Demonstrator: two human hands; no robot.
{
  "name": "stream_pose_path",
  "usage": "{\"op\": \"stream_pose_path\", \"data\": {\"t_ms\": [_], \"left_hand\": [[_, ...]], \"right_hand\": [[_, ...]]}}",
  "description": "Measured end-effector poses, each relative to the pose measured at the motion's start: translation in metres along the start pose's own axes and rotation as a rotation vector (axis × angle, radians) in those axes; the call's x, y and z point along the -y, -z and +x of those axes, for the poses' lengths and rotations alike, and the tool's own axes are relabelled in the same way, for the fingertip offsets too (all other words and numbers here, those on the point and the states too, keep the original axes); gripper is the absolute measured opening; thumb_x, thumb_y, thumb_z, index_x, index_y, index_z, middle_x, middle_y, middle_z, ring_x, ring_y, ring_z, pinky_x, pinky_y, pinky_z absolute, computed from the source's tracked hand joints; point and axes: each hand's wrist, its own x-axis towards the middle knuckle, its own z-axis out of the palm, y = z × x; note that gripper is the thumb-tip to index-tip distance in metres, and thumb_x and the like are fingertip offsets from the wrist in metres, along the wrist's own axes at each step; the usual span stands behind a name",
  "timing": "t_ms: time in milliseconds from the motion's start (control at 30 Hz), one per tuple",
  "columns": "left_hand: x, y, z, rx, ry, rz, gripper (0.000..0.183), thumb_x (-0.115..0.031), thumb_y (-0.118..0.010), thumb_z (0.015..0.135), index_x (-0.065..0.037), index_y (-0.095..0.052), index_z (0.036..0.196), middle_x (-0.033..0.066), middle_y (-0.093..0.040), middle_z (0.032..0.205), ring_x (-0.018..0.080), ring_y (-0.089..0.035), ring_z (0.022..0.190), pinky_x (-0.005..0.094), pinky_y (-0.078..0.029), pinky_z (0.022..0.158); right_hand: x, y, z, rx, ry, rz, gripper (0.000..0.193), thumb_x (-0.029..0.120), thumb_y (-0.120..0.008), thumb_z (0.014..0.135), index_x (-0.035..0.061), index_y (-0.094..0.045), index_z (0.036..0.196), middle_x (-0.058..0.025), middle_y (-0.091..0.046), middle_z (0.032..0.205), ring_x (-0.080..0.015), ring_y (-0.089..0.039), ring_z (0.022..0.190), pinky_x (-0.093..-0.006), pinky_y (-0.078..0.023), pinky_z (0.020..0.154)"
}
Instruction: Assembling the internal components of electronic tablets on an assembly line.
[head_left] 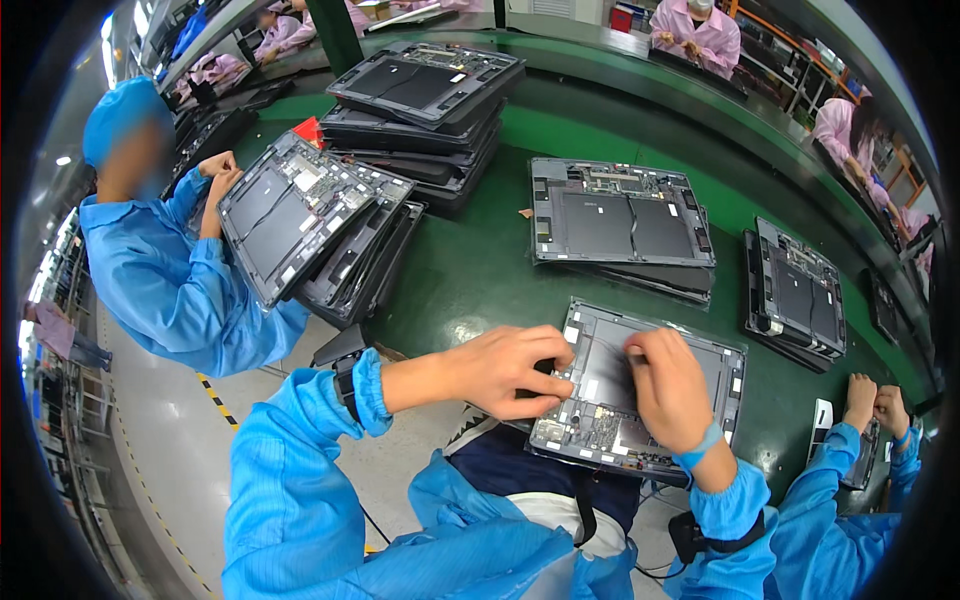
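In front of me an opened laptop body (722, 385) lies at the table's front edge, its circuit board and flat grey inner panel exposed. My left hand (510, 372) is over the laptop's left side, fingers closed in a pinch by the edge of the board. Bent over the middle is my right hand (670, 390), its fingers curled and its wrist wearing a blue band. A dark, blurred patch shows beside the right fingertips. Whatever either hand pinches is hidden or too small to name.
Opened laptop bodies form a tall stack (425, 85), a left stack (295, 220), a low pile (620, 215) and a right pile (797, 290) on the green table (470, 260). One co-worker (170, 250) touches the left stack; another's hands (875, 403) work at right.
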Motion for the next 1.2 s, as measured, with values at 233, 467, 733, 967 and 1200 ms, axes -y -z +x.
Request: {"op": "stream_pose_path", "data": {"t_ms": [233,467,733,967,1200], "left_hand": [[-0.003,-0.002,-0.009,-0.206,0.065,0.260,0.019,-0.012,-0.072,0.077,-0.013,-0.072,0.095,0.0060,-0.061,0.111,0.0255,-0.062,0.109,0.0364,-0.058,0.072],[0.012,-0.004,0.001,-0.230,0.182,0.264,0.026,-0.013,-0.072,0.077,-0.014,-0.074,0.103,0.0071,-0.063,0.112,0.0275,-0.065,0.104,0.0365,-0.058,0.075],[0.022,0.002,0.006,-0.154,0.101,0.306,0.025,-0.019,-0.073,0.078,-0.016,-0.073,0.103,0.0051,-0.063,0.113,0.0253,-0.064,0.102,0.0353,-0.057,0.068],[0.034,0.006,0.015,-0.168,0.013,0.339,0.022,-0.020,-0.073,0.077,-0.016,-0.070,0.098,0.0047,-0.061,0.105,0.0243,-0.062,0.095,0.0353,-0.055,0.063],[0.039,0.008,0.022,-0.134,0.046,0.286,0.022,-0.018,-0.072,0.076,-0.020,-0.072,0.098,0.0035,-0.061,0.106,0.0258,-0.061,0.096,0.0353,-0.053,0.061]], "right_hand": [[-0.010,-0.018,0.009,0.170,0.019,-0.255,0.016,0.017,-0.071,0.083,0.0083,-0.060,0.089,-0.0110,-0.068,0.079,-0.0342,-0.066,0.077,-0.0466,-0.050,0.071],[0.000,-0.016,0.016,0.150,-0.094,-0.193,0.016,0.017,-0.071,0.083,0.0096,-0.062,0.092,-0.0121,-0.069,0.077,-0.0348,-0.067,0.072,-0.0449,-0.052,0.062],[-0.008,-0.018,0.033,0.241,-0.060,-0.166,0.010,0.015,-0.067,0.082,0.0091,-0.063,0.089,-0.0149,-0.069,0.076,-0.0371,-0.067,0.072,-0.0476,-0.053,0.064],[-0.011,-0.019,0.038,0.284,-0.120,-0.174,0.013,0.016,-0.058,0.082,0.0071,-0.065,0.088,-0.0198,-0.068,0.073,-0.0422,-0.066,0.071,-0.0537,-0.053,0.069],[-0.005,-0.011,0.047,0.373,-0.130,-0.231,0.016,0.018,-0.057,0.080,0.0082,-0.067,0.089,-0.0210,-0.067,0.073,-0.0433,-0.066,0.071,-0.0545,-0.053,0.070]]}}
